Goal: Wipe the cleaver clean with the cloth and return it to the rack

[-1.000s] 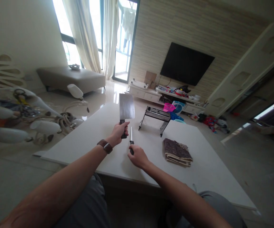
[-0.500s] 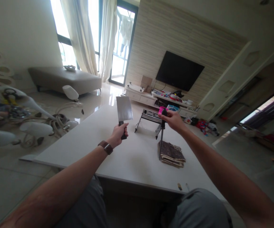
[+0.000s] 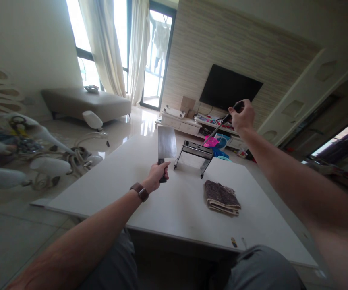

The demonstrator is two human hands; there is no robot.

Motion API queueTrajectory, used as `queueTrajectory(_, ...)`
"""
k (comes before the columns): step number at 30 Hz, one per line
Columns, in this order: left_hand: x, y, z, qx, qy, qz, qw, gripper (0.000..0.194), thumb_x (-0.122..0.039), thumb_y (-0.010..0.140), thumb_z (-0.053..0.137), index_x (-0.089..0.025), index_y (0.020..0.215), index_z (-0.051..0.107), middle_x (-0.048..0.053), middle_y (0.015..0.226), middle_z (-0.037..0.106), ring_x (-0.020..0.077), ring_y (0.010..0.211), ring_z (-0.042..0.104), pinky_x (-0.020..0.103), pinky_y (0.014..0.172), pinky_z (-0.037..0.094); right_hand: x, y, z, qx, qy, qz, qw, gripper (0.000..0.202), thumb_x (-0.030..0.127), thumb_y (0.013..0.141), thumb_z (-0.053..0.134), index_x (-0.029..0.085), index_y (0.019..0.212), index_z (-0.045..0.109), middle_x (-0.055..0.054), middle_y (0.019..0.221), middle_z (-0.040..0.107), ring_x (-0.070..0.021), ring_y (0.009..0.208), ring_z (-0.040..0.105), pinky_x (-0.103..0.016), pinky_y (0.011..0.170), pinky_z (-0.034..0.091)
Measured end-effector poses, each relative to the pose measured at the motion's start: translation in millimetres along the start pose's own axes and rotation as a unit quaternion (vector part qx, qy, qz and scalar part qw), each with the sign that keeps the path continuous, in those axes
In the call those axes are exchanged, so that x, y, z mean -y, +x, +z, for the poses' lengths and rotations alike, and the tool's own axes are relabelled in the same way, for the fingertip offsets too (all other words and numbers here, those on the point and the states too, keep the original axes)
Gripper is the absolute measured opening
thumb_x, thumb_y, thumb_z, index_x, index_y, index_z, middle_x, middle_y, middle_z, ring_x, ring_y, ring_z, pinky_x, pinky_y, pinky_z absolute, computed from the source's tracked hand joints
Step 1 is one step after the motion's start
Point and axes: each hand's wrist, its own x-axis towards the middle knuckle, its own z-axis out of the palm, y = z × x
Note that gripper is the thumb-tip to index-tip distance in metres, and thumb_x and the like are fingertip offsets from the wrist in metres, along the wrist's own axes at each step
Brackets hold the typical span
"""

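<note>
My left hand (image 3: 156,175) is wrapped around the black handle of a cleaver (image 3: 167,142), its broad metal blade pointing up above the white table. Raised higher on the right, my right hand (image 3: 243,117) grips the black handle of a honing steel (image 3: 214,133). The rod slants down to the left, its tip overlapping a black metal rack (image 3: 197,149) in view; I cannot tell if they touch. A folded brown cloth (image 3: 222,198) lies on the table below my right hand, apart from both hands.
Two small items, one a yellow and black piece (image 3: 233,242), lie near the front edge of the white table (image 3: 110,193). White lamp parts (image 3: 48,166) and cables crowd the floor at left. Beyond the table are pink and blue baskets (image 3: 212,141) and a TV cabinet (image 3: 189,127).
My right hand has risen and moved right with the honing steel, which has swung from upright beside the cloth to slanting. The cleaver sits slightly further right in view.
</note>
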Motion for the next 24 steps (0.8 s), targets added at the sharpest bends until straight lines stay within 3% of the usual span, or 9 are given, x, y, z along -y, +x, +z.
queueTrajectory(3,1,0,1.0,0.005,0.004,-0.003,1.0,0.032,-0.027,0.077,0.077,-0.02,0.07,0.047,-0.007,0.05,0.047,0.0066,0.036,0.041,0.021,0.037,0.04,-4,6,20,-0.038,-0.005,0.031,0.999,0.049,0.062,0.093,0.057,0.018,0.115,0.059,-0.014,0.099,0.067,-0.0258,0.087,0.068,-0.045,0.074,0.054)
queueTrajectory(6,2,0,2.3,0.009,0.009,-0.008,1.0,0.029,-0.025,0.078,0.075,-0.02,0.069,0.048,-0.007,0.049,0.047,0.007,0.035,0.04,0.022,0.036,0.04,-4,5,34,-0.038,-0.001,0.031,0.999,0.047,0.061,0.092,0.06,0.019,0.112,0.059,-0.012,0.097,0.067,-0.0253,0.085,0.069,-0.045,0.075,0.054)
queueTrajectory(10,1,-3,5.7,0.018,0.016,-0.007,1.0,0.027,-0.024,0.078,0.074,-0.02,0.069,0.048,-0.007,0.049,0.047,0.007,0.035,0.04,0.022,0.036,0.04,-2,-2,42,-0.023,-0.013,0.059,0.998,0.04,0.052,0.09,0.066,0.018,0.111,0.059,-0.012,0.096,0.067,-0.0244,0.084,0.067,-0.042,0.074,0.052)
queueTrajectory(16,-2,-5,10.6,0.048,-0.007,-0.018,0.999,0.022,-0.024,0.082,0.068,-0.019,0.07,0.051,-0.006,0.049,0.048,0.0082,0.035,0.043,0.023,0.037,0.042,8,-10,54,0.03,-0.02,0.111,0.993,0.036,0.042,0.094,0.06,0.01,0.111,0.059,-0.016,0.104,0.067,-0.0202,0.09,0.065,-0.038,0.082,0.049)
queueTrajectory(21,1,-2,11.7,0.064,-0.019,-0.008,0.998,0.022,-0.027,0.083,0.069,-0.018,0.071,0.053,-0.005,0.05,0.049,0.0085,0.036,0.045,0.023,0.038,0.045,17,-21,76,0.059,-0.011,0.155,0.986,0.028,0.03,0.077,0.078,0.018,0.099,0.064,-0.009,0.098,0.069,-0.0253,0.092,0.065,-0.042,0.09,0.051)
queueTrajectory(24,1,-1,11.9,0.072,-0.021,-0.013,0.997,0.023,-0.029,0.086,0.066,-0.018,0.071,0.053,-0.005,0.05,0.05,0.0092,0.036,0.047,0.024,0.039,0.047,20,-37,91,0.107,-0.002,0.186,0.977,0.032,0.036,0.072,0.081,0.021,0.094,0.063,-0.006,0.091,0.068,-0.0265,0.089,0.065,-0.044,0.09,0.052)
